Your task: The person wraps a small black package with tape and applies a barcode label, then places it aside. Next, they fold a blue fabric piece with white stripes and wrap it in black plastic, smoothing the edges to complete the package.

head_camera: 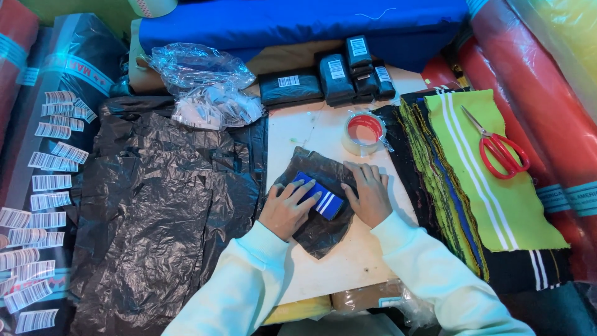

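A folded blue cloth with white stripes [322, 196] lies on a small black plastic bag [320, 233] spread on the white table [298, 127]. My left hand [286, 208] rests on the cloth's left end, fingers flat over it. My right hand [368, 193] presses the bag and the cloth's right side, fingers together and flat. Both sleeves are pale mint.
A tape roll [364, 134] stands just beyond the bag. Wrapped black packets [336, 78] sit at the back. Black plastic bags [161, 205] are heaped at left, barcode stickers [50, 186] beside them. Striped fabric pieces [472, 180] are stacked at right, with red scissors [500, 149] on top.
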